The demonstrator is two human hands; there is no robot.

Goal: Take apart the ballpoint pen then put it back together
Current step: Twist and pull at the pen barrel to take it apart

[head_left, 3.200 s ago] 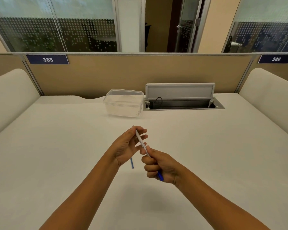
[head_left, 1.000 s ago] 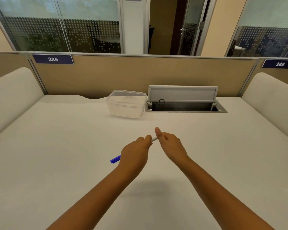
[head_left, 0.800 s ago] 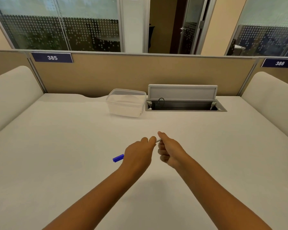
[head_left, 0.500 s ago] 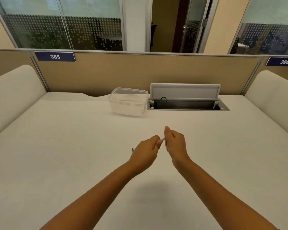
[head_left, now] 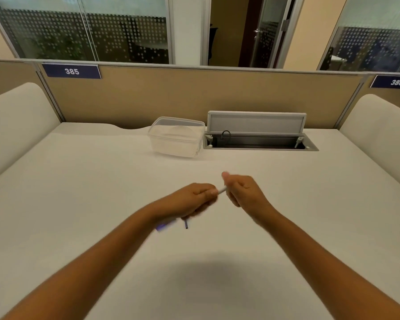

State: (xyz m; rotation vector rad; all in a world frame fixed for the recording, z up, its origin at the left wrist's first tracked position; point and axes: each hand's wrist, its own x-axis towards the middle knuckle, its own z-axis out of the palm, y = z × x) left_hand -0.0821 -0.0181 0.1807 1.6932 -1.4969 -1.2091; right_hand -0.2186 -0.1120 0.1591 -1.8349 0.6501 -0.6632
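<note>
Both hands meet over the middle of the white desk. My left hand (head_left: pixel 194 199) is closed around the white pen barrel (head_left: pixel 222 190), of which only a short pale stretch shows between the two hands. A blurred blue end of the pen (head_left: pixel 163 226) pokes out below my left wrist. My right hand (head_left: pixel 243 190) pinches the barrel's other end, thumb raised. A thin dark blue ink tube (head_left: pixel 186 224) shows just below my left hand; whether it lies on the desk or is held is unclear.
A clear plastic container (head_left: pixel 177 137) stands at the back of the desk (head_left: pixel 79 192). To its right is an open cable hatch (head_left: pixel 259 142) with its lid raised. A tan partition (head_left: pixel 194 95) closes the far edge, and padded white side panels flank the desk.
The pen passed from my right hand into my left, which turned it so the blue end points back left. My right hand now grips the front end.
</note>
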